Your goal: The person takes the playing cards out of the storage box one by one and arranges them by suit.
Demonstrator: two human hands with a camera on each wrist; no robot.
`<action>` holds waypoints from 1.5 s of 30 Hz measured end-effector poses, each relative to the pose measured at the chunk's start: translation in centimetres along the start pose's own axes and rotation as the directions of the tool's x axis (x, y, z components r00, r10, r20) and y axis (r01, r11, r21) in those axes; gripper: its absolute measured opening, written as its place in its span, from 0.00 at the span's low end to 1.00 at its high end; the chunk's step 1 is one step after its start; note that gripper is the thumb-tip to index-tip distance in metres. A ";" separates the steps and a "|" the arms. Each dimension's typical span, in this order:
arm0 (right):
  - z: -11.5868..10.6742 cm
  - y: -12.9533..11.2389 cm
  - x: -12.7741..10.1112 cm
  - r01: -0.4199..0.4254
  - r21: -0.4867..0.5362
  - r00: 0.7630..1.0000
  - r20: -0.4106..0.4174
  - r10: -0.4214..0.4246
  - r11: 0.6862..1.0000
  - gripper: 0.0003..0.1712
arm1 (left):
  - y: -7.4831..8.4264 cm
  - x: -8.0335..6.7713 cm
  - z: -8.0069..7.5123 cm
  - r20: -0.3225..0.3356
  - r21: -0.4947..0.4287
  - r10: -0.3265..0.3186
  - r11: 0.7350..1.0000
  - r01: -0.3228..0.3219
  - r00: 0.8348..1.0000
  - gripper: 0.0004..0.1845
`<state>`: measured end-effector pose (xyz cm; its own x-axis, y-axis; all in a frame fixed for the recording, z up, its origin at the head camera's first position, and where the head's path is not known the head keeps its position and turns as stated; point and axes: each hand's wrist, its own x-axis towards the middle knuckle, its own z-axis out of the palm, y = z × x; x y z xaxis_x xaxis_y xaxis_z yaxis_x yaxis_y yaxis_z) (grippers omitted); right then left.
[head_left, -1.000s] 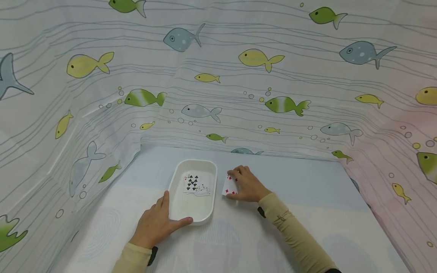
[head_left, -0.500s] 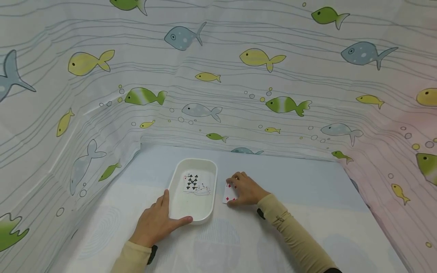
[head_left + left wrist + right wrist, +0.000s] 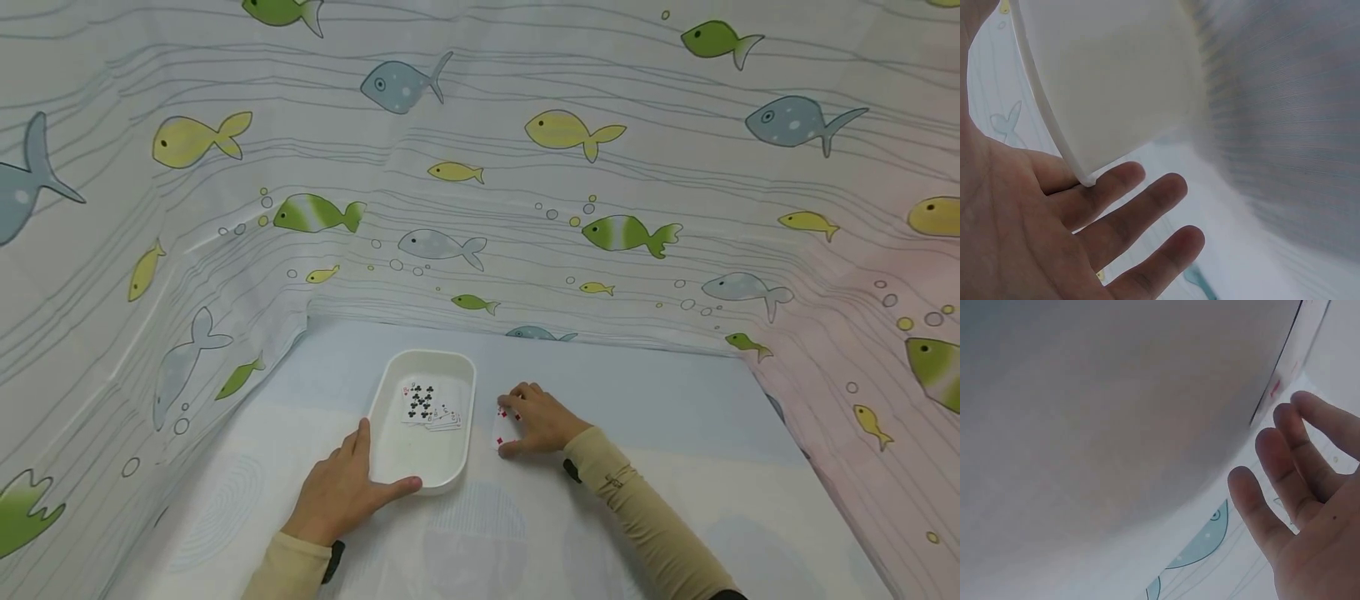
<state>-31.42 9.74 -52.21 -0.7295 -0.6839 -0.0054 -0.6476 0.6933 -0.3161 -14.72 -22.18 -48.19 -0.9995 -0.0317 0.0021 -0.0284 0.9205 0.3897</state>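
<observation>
A white plastic tray (image 3: 444, 482) stands in the middle of the table, with several playing cards (image 3: 422, 406) lying face up in it, the clubs uppermost. My left hand (image 3: 337, 492) rests at its near left corner, thumb along the near side and straight fingers against the left side. In the left wrist view, those fingers (image 3: 1132, 219) are spread beneath the tray's rim. To the right of the tray, my right hand (image 3: 543, 423) holds a red diamonds card (image 3: 505, 427) between thumb and fingers at its near and far edges. Whether more cards lie beneath it I cannot tell.
A light blue and white cloth (image 3: 637, 517) covers the table. Behind and at both sides rises a curtain (image 3: 525, 250) printed with fish.
My right hand has shifted slightly towards me with the diamonds card, which now lies lower and flatter beside the tray. The left hand and the tray have stayed in place.
</observation>
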 end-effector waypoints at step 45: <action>-3.1 -9.7 8.8 -0.042 0.254 0.989 -0.126 0.076 0.966 0.49 | -0.9 -0.4 -0.7 0.020 0.005 0.027 1.000 -0.027 0.999 0.74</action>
<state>-32.27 -2.28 -46.22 -0.7985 -0.5953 0.0898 -0.5393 0.6410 -0.5461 -14.30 -23.29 -47.88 -1.0000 0.0007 -0.0057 -0.0015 0.9229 0.3851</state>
